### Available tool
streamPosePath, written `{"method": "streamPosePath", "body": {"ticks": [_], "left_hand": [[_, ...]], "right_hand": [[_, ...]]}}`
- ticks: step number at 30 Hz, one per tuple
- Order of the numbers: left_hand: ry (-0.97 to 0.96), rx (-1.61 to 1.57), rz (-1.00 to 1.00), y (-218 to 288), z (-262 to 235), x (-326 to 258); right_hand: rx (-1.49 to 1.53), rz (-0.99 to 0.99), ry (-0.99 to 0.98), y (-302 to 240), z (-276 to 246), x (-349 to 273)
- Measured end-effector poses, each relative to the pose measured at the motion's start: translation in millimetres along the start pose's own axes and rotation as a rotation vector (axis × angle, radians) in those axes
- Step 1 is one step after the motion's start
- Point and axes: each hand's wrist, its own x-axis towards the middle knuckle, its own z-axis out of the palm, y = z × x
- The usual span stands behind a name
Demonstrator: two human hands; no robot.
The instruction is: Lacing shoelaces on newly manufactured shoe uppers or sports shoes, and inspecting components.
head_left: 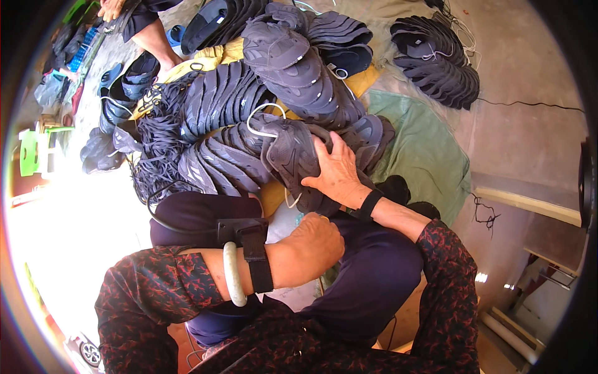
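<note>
My right hand [339, 171] lies on a dark grey shoe upper [289, 153], its thumb and fingers spread over the fabric. That upper sits at the near end of a nested row of similar shoe uppers [221, 159]. A white cord [258, 121] loops over the row. Close by, in front of my lap, my left hand [316, 238] is closed in a fist with its fingers turned away. A small pale blue bit [299, 218] shows beside its knuckles; what the fist holds is hidden.
More nested rows of dark uppers [299, 68] lie beyond, on yellow cloth [233, 51]. Loose dark laces [159, 137] hang at the left. Green cloth [423, 143] spreads to the right, near another bundle [436, 62]. A person's bare leg [156, 47] is at far left.
</note>
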Motion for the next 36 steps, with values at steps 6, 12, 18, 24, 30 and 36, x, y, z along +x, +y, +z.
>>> {"method": "streamPosePath", "body": {"ticks": [6,12,18,24,30,36], "left_hand": [[0.03,0.025,0.012,1,-1,-1],[-0.02,0.048,0.014,3,-2,0],[0.065,0.067,-0.037,-1,-4,2],[0.214,0.135,-0.391,-36,-13,1],[0.09,0.079,-0.246,-22,-7,3],[0.376,-0.086,-0.396,-52,-41,4]], "right_hand": [[0.33,0.527,-0.211,23,8,2],[0.502,0.614,-0.238,51,19,2],[0.452,0.622,-0.266,39,2,4],[0.528,0.58,-0.153,21,-5,4],[0.83,0.395,-0.013,23,-1,4],[1.121,0.333,-0.047,20,-8,30]]}}
